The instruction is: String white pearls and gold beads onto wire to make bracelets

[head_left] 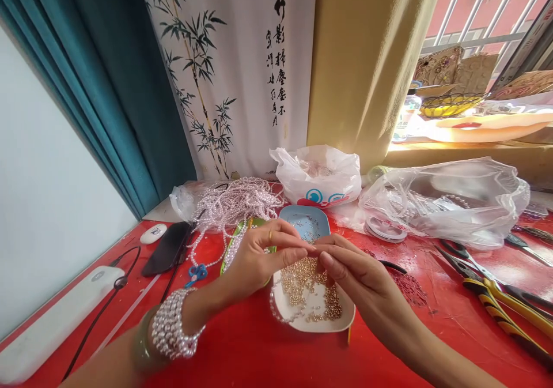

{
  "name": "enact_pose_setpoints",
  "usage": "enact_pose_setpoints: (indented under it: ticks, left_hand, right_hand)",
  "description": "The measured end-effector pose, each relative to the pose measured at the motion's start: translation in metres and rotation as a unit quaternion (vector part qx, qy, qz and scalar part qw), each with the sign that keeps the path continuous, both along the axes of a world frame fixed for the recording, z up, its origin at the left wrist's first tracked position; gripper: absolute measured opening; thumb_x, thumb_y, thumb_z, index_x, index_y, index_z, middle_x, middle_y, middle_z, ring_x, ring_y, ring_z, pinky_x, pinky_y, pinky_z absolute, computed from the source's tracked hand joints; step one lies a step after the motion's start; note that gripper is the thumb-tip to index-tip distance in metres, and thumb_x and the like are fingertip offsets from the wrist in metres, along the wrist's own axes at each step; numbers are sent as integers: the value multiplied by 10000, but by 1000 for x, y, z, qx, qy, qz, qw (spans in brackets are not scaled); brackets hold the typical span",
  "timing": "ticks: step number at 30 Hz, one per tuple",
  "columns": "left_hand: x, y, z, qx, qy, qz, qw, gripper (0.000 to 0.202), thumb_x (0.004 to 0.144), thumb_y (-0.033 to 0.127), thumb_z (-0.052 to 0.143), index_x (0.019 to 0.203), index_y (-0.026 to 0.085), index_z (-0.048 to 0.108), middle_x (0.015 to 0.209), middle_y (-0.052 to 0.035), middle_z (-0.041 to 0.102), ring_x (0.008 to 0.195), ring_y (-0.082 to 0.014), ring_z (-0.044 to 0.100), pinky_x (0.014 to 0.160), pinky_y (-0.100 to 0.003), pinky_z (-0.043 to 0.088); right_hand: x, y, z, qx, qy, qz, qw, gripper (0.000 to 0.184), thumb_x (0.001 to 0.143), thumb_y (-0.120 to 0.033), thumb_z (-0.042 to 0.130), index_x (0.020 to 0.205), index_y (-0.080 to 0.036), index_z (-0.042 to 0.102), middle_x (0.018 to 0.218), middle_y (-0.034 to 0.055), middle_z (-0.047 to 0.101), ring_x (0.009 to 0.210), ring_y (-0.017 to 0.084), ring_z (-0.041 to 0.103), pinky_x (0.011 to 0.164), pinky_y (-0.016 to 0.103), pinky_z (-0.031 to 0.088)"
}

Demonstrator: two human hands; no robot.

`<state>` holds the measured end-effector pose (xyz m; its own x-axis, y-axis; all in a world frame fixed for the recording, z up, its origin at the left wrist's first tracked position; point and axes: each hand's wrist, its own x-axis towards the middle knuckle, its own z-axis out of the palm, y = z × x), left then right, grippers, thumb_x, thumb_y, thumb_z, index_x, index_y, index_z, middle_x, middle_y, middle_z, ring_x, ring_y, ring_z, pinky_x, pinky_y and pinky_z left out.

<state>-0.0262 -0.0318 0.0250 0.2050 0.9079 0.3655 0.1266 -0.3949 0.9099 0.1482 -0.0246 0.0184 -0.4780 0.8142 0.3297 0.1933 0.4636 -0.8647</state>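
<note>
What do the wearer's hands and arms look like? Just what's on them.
Left hand: a thin gold-coloured ring on one finger; at the wrist, a multi-row bracelet of shiny, whitish, pearl-like beads, with a smooth greenish bangle behind it. Right hand: no jewellery visible. No gloves or sleeves in view.

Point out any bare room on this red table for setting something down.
Bare red table shows on the near side of the white dish, between the pearl bracelet and right forearm; another patch lies between that forearm, red beads and pliers. The back is crowded with pearl strands, a white bag and a clear bag.
</note>
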Motion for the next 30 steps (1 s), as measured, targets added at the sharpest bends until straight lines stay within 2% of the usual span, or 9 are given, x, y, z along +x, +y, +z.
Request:
enact_pose_setpoints:
  ticks: [5,8,11,15,19,22,25,28,30]
  left_hand:
    - [7,-3,26,22,24,1,999,97,693,201,647,759,215,717,765,-29,545,751,-136,526,690,-270,461]
    - [13,-3,34,18,26,-22,999,100,679,204,657,757,212,720,749,-27,546,725,-128,529,676,-256,470]
    - [18,-2,37,-28,0,-70,997,123,679,235,657,781,204,718,737,-29,540,665,-119,530,599,-241,471]
    - [20,1,38,-56,-18,-105,993,136,672,235,662,796,205,710,699,-12,540,657,-111,525,583,-229,451]
    - [20,5,40,-84,-5,-127,988,125,660,249,670,763,181,692,652,4,547,610,-99,516,576,-234,439]
    - [20,9,38,-84,-7,-135,987,124,651,271,674,687,154,653,643,4,555,562,-91,512,564,-246,435]
    - [21,11,33,-33,41,-64,997,143,663,282,662,673,145,623,704,-13,577,634,-105,524,577,-234,422]
    - [23,11,27,19,108,2,994,132,709,276,616,703,145,611,746,-26,594,709,-127,529,626,-246,415]
    - [24,12,22,22,140,16,990,128,728,275,591,721,148,606,760,-30,603,735,-137,531,656,-260,413]
  right_hand:
    - [3,-2,16,-20,20,14,1000,280,841,-386,414,841,-222,641,894,57,551,865,182,507,761,311,423]
    - [7,-4,20,-107,20,76,991,356,850,-432,382,742,-192,621,709,36,553,692,158,517,660,298,430]
    - [10,-5,21,-178,51,136,973,391,856,-457,370,678,-171,569,526,-21,427,485,100,400,485,241,352]
    - [16,-4,21,-237,99,173,951,322,848,-448,414,791,-173,573,495,-77,250,422,67,215,395,210,180]
    - [21,-3,26,-256,71,183,946,315,843,-441,424,820,-166,575,510,-77,227,436,70,176,405,222,139]
    - [23,-1,31,-247,26,167,954,313,843,-434,414,694,-173,504,504,-76,269,429,64,185,401,216,165]
    - [23,2,32,-200,-12,92,975,260,831,-418,415,710,-193,459,496,-81,298,405,61,222,381,204,194]
    - [22,5,29,-78,-81,-9,994,180,820,-364,413,823,-204,494,498,-67,377,418,80,329,388,203,247]
    - [21,7,25,24,-161,-64,985,161,817,-324,413,779,-208,518,524,-34,475,462,100,419,420,211,288]
